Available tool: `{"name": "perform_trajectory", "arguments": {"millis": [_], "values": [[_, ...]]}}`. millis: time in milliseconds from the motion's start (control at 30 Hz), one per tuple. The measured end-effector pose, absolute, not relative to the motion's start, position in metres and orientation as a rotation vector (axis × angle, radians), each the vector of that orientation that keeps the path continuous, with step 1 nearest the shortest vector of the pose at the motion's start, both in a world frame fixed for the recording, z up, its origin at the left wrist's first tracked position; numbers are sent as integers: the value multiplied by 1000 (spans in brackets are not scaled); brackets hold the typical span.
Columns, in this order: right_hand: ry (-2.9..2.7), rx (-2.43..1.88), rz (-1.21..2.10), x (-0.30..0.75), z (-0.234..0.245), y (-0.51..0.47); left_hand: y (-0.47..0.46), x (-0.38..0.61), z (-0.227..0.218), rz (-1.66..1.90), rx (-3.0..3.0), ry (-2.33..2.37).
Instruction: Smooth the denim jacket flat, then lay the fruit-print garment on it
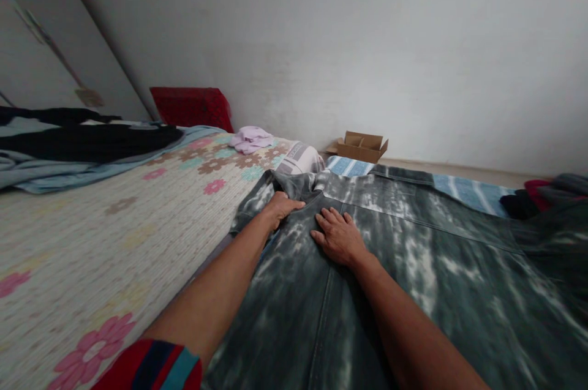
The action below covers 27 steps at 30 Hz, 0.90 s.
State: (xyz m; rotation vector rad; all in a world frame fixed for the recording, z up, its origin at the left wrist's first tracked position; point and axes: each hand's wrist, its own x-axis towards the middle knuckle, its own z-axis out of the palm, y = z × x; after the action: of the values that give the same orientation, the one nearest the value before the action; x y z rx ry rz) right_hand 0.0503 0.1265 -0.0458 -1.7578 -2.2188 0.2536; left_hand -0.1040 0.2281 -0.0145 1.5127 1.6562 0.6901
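Note:
A dark green-grey denim jacket (413, 249) with whitish faded streaks lies spread out in front of me, its collar (402, 174) at the far side. My left hand (280, 209) is closed on the cloth near the left shoulder seam, thumb on top and the other fingers partly hidden. Beyond it the jacket's left sleeve (252, 200) is bunched and folded. My right hand (339, 234) rests flat on the jacket with fingers spread, close to a vertical seam.
A flowered bedspread (174, 212) extends to the left, bearing a lilac cloth (250, 139) and dark clothes (87, 142). Behind are a red case-like object (190, 108) and an open cardboard box (361, 147) by the wall. Folded dark and red clothes (546, 194) lie at right on blue striped fabric (473, 191).

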Motion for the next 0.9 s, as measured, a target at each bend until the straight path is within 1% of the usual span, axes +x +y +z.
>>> {"name": "perform_trajectory", "arguments": {"millis": [267,500,633,767,900], "values": [[-2336,-1627,295,46,-43,128,225,-100,-9,632,1751,1848],[-2207,-1726,281,35,-46,132,200,-115,4,374,1790,1705],[-2130,-1754,173,30,-46,130,202,-115,5,385,1832,1729],[-2097,-1755,110,29,-46,130,209,-112,4,441,1737,1697],[-2096,-1742,93,31,-48,132,217,-103,4,581,1311,1386]]}}
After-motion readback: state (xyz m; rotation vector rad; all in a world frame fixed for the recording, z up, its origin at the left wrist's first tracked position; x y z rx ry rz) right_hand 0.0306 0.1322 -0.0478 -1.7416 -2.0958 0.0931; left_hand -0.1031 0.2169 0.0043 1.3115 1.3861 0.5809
